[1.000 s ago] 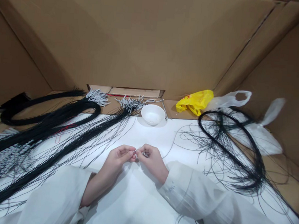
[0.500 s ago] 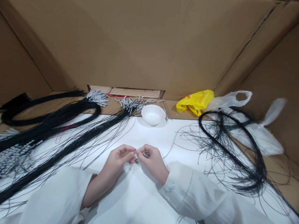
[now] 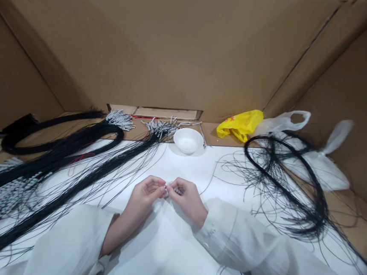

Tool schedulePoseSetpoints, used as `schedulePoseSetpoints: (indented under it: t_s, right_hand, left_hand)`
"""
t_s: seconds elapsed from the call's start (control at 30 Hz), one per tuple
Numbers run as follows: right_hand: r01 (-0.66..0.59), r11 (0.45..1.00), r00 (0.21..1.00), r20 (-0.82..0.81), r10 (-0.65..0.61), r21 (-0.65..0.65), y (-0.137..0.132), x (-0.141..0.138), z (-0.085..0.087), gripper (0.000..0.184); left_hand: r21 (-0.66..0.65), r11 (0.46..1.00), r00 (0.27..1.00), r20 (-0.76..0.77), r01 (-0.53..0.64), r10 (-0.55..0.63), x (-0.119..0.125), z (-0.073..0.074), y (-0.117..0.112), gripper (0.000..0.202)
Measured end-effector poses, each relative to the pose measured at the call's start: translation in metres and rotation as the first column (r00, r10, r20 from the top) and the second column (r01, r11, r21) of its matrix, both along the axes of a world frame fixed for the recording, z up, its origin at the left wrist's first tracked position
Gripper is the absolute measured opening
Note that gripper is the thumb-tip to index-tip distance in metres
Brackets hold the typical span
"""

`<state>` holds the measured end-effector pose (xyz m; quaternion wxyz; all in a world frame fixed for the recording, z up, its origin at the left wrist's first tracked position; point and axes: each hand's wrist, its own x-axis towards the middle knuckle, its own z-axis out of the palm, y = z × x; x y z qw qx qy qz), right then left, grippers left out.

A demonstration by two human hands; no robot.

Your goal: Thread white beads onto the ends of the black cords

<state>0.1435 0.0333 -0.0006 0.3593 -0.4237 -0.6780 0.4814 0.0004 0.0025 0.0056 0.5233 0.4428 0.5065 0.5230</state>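
My left hand [image 3: 144, 196] and my right hand [image 3: 187, 197] meet fingertip to fingertip at the middle of the white table [image 3: 181, 167]. Both are closed in a pinch on a tiny pale piece [image 3: 166, 190], too small to name. A thin black cord [image 3: 210, 180] runs from my right hand up toward the back right. Small pale bits show inside my right fingers. Both arms are in white sleeves.
A small white bowl [image 3: 188, 140] stands at the back. Long black cord bundles [image 3: 62, 161] with white-beaded ends [image 3: 120, 119] lie on the left. A looped tangle of black cords [image 3: 288, 185] lies right, by a yellow bag [image 3: 240, 124] and clear bags [image 3: 319, 162]. Cardboard walls [image 3: 185, 47] surround the table.
Hardly anything has changed. My fingertips have shifted slightly on the tiny piece, and the view has drifted a little.
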Motion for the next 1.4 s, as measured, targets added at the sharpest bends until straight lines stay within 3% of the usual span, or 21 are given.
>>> schedulePoseSetpoints:
  t_s: [0.4,0.67,0.9,1.23,1.4]
  right_hand:
    - [-0.003,0.998,1.0,0.018,0.002,0.063,-0.003,0.0011,0.0028,0.015]
    - [0.02,0.996,0.998,0.057,-0.025,0.084,-0.0003,0.0017,0.0016,0.015]
    - [-0.016,0.989,0.994,0.105,0.001,0.146,-0.0013,0.0036,-0.0003,0.018]
    - [-0.049,0.976,0.983,0.181,0.01,0.214,-0.0047,0.0048,0.003,0.018]
    - [-0.029,0.988,0.991,0.135,0.009,0.149,-0.0027,0.0041,-0.0007,0.017]
  left_hand:
    - [-0.015,0.999,0.999,0.021,0.033,-0.032,-0.0025,-0.0015,0.0012,0.019]
    - [-0.026,0.998,0.987,-0.15,0.062,-0.065,-0.0033,0.0013,0.0017,0.016]
    - [0.048,0.996,0.922,-0.384,0.076,-0.052,-0.006,0.0038,-0.0027,0.014]
    - [0.099,0.988,0.88,-0.471,0.117,-0.057,-0.0049,0.0028,-0.0037,0.011]
    - [0.127,0.983,0.866,-0.498,0.13,-0.05,-0.0053,0.002,-0.0045,0.011]
